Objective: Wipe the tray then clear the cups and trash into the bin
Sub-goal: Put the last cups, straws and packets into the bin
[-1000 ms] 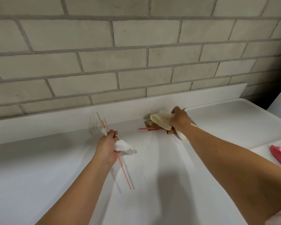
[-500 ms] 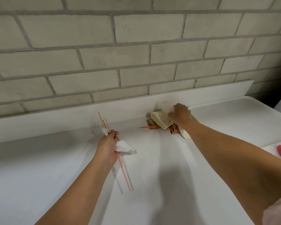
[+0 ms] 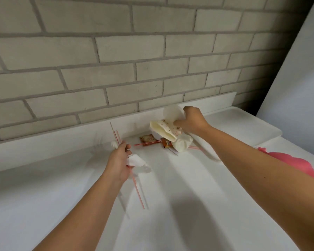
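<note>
The left grip is clutching a crumpled napkin and a few red straws, which are sticking out above and below the fist over the white worktop. Farther right, close to the brick wall, the right grip is holding two paper cups, one dotted red and one plain white. Just beneath them another white cup is lying on its side, with two small orange packets and a loose straw just beside it. A white tray is sitting at the far right. Nearer, a pink cloth is lying partly hidden behind the right forearm.
</note>
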A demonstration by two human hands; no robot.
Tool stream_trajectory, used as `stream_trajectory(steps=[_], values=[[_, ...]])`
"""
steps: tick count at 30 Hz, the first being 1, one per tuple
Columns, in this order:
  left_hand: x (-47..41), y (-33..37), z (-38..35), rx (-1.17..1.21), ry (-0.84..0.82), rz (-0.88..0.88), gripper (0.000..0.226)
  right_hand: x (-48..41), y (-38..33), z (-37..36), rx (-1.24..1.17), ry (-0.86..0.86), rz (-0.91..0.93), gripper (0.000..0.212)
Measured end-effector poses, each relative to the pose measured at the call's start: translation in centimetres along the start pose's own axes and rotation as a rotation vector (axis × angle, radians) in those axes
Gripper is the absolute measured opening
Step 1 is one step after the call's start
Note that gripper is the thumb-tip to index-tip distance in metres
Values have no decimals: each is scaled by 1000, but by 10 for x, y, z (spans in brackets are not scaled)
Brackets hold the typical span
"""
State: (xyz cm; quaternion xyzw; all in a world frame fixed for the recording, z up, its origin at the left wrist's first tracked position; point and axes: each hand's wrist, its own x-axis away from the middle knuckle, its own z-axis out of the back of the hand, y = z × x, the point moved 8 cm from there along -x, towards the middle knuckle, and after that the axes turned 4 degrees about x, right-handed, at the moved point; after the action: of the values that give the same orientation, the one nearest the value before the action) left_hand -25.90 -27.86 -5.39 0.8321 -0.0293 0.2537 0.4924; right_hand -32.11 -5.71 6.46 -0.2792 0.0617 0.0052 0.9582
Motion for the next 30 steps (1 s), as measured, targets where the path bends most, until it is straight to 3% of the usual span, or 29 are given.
stream_trajectory(steps=[9,19,22,25,30], values=[[67,-44,-97,-67,-283,93,64,118,72,93,44,115,-180,38],[175,-147,-180,-393,-585,191,53,292,172,164,174,156,-515,10],[207,-173,-193,-455,-663,199,52,343,201,180,208,177,-613,18],[231,-192,-201,-499,-705,185,51,386,233,187,145,209,-674,8],[254,-216,-209,-537,-698,181,49,426,292,167,131,137,-750,23]])
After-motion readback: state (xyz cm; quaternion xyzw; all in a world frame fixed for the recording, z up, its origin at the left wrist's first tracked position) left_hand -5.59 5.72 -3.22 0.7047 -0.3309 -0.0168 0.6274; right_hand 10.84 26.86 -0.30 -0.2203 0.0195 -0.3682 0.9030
